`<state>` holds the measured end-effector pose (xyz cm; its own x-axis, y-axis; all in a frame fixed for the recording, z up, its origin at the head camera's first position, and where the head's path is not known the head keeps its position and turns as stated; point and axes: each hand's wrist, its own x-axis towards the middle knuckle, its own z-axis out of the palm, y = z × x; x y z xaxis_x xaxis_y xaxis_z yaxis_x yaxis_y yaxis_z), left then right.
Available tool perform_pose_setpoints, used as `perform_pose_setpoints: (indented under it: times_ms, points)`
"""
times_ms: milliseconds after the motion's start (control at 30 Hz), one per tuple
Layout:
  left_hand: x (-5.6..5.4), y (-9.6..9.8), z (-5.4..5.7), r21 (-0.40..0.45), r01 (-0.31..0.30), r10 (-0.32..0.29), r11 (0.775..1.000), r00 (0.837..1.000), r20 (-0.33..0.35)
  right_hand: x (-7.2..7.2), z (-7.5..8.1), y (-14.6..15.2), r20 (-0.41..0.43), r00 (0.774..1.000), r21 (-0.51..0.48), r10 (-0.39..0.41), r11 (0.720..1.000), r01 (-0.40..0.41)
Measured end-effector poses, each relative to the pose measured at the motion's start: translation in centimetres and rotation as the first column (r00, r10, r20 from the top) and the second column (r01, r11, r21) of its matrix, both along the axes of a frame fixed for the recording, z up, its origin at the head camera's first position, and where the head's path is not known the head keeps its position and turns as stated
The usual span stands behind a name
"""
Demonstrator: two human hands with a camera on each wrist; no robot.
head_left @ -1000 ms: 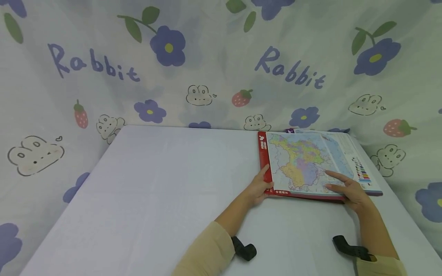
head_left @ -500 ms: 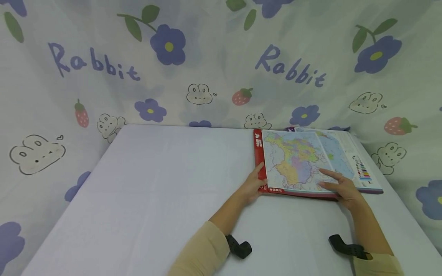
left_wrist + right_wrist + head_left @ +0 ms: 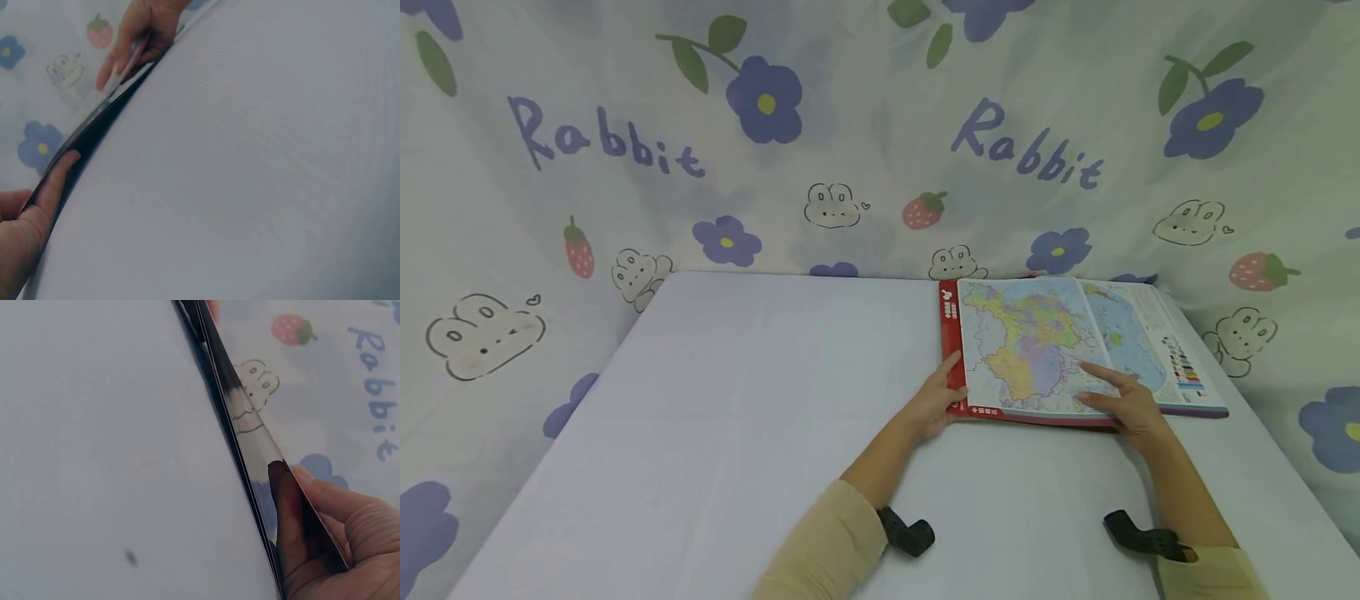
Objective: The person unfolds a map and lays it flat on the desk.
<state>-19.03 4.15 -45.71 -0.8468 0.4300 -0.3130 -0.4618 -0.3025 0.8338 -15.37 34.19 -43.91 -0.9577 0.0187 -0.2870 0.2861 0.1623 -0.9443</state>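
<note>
A printed map (image 3: 1045,358) with a red border lies at the table's right side, overlapping a second map (image 3: 1138,333) with blue sea and a coloured legend. My left hand (image 3: 931,404) pinches the red-edged map at its near left corner. My right hand (image 3: 1127,408) grips its near edge, two fingers spread over the top and others hidden beneath. In the right wrist view the right hand (image 3: 359,540) has the thin glossy sheet between its fingers, its near edge lifted. The left wrist view shows the left hand (image 3: 28,231) with a finger under the dark underside.
The white table (image 3: 737,400) spreads out to the left of the maps. A curtain (image 3: 865,150) with rabbits, flowers and strawberries hangs behind the table. Black wrist mounts (image 3: 910,533) sit on both forearms.
Both hands have shifted left together with the red-edged map. More of the blue sea on the map beneath shows now; that lower map has stayed about where it was.
</note>
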Motion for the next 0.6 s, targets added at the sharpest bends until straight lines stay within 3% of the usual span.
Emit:
perform_pose_setpoints:
  times_ms: [600]
  points:
    - [0.1, -1.9, 0.1, -0.040, -0.009, 0.010, 0.999, 1.000, 0.005, -0.3, -0.2, -2.3, -0.024, 0.999, 0.034, -0.025, 0.999, 0.026]
